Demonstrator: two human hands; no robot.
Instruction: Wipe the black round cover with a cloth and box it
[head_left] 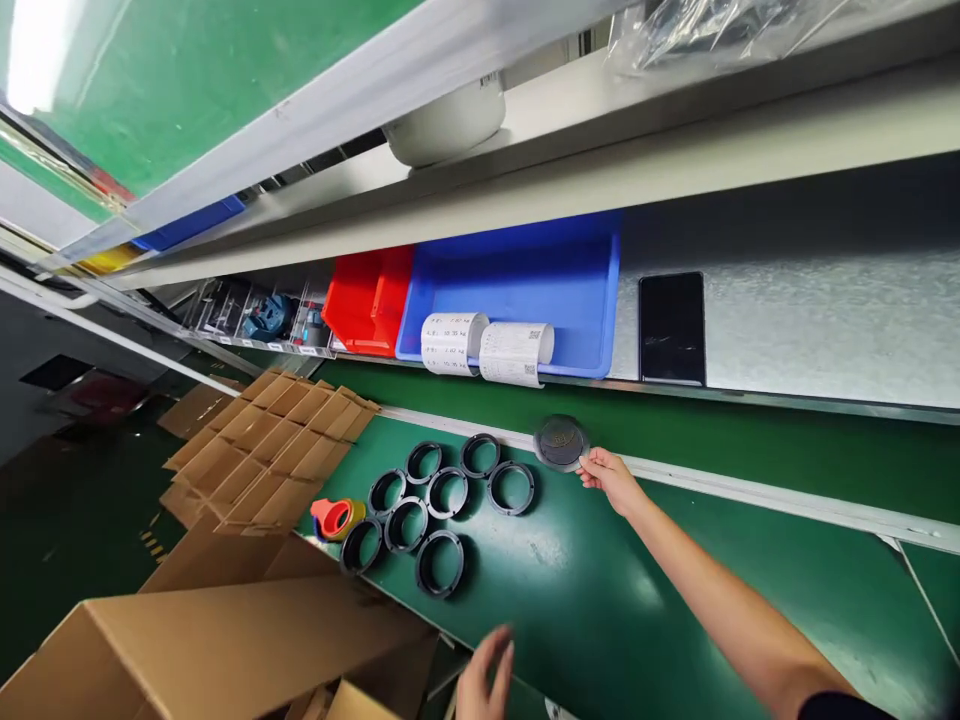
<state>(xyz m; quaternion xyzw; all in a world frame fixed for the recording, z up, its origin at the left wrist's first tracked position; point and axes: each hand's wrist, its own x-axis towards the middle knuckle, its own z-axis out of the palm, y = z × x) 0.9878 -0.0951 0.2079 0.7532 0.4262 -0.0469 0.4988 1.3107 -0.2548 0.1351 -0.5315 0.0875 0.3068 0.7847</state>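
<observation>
Overhead, a long pale shelf [675, 150] spans the scene, with a white rounded housing [446, 125] and a crumpled clear plastic sheet [720, 30] resting on it. Below it lies the green work surface [600, 600], crossed by a white rail [750, 490] that runs along its far side.

At the lower left sits a big open cardboard box [210, 650], and beyond it a stack of flattened cardboard dividers [270, 440]. Against the back wall, a blue bin [570, 270] holds two rolls of printed labels [487, 350], with a red bin [367, 295] touching its left side and a dark phone [672, 327] leaning upright to its right.

On the green surface, a cluster of black rings [439, 495] lies flat, most of them touching one another. Just left of the cluster is an orange and yellow tape roll [337, 518].

The person's right hand [611, 478] reaches out on a bare arm to the far side of the surface, its fingers loosely curled, the fingertips pinching the edge of a round dark grey disc [561, 442]. The disc sits over the white rail, just right of the ring cluster and apart from it; whether it rests on the rail or is lifted cannot be told.

The left hand [486, 680] is at the bottom edge, near the box, blurred, its fingers spread partly apart and holding nothing.
</observation>
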